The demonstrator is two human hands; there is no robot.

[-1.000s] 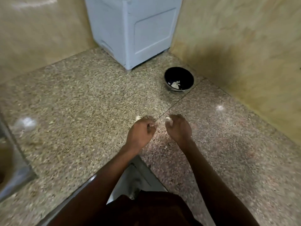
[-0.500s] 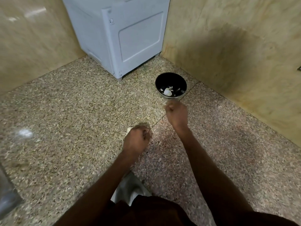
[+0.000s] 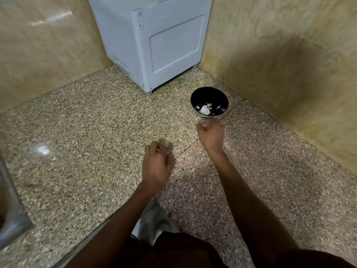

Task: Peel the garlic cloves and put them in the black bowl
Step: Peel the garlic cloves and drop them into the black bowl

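Your right hand (image 3: 210,136) is curled just short of the black bowl (image 3: 209,93), and whether it pinches a clove I cannot tell through the blur, so carry it on over the rim and let go low above the peeled garlic (image 3: 205,109) at the bottom. Your left hand (image 3: 157,163) hangs loosely curled over the worktop (image 3: 87,122), its hold unclear. There's open stone to your left; the wall (image 3: 289,64) and the grey cabinet (image 3: 164,41) crowd the bowl, so approach from your side.
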